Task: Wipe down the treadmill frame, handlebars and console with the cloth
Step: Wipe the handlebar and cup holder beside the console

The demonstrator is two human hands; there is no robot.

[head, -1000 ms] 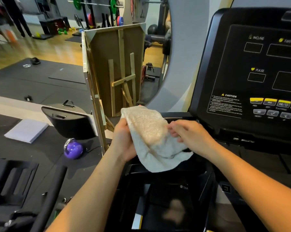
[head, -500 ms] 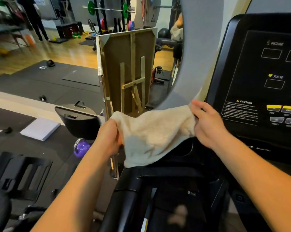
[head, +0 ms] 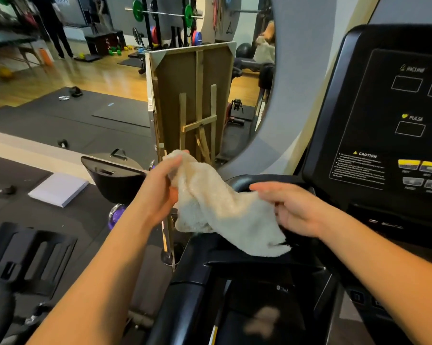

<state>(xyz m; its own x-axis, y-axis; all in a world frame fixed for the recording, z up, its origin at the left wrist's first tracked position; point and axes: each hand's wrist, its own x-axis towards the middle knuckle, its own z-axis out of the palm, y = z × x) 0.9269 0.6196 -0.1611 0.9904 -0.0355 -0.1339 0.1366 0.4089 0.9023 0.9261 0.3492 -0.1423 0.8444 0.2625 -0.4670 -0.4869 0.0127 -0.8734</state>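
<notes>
Left hand (head: 160, 192) pinches the cream terry cloth (head: 219, 207) at 10 o'clock; right hand (head: 292, 210), previously gripping its top edge, now grasps lower, bunching it above the black treadmill handlebar (head: 237, 257) before wiping.

**Words showing on the treadmill console**

The black console (head: 384, 115) is showing "INCLINE" above its top display window, "PULSE" with a yellow heart beside it over the lower window, and "CAUTION" with a yellow warning triangle heading a block of print too small to read. The button captions are blurring out.
</notes>
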